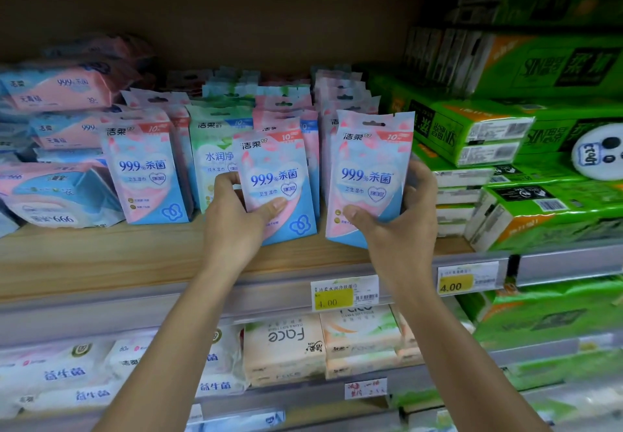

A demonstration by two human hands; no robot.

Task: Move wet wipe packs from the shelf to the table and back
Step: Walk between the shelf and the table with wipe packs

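Observation:
Two pink-and-blue wet wipe packs stand upright at the front of the wooden shelf (101, 263). My left hand (236, 219) grips the middle pack (276, 178) by its lower left side, thumb across its front. My right hand (401, 219) holds the right pack (371, 175) from below and behind, thumb on its lower front. Both packs sit just ahead of rows of similar packs. A further pink-and-blue pack (145, 168) stands free to the left, and a green-topped pack (215, 151) shows behind my left hand.
Larger pink wipe packs (57, 94) are stacked at the left. Green tissue bundles (505, 128) crowd the right side. Price labels (344, 293) line the shelf edge. A lower shelf holds tissue packs (286, 347).

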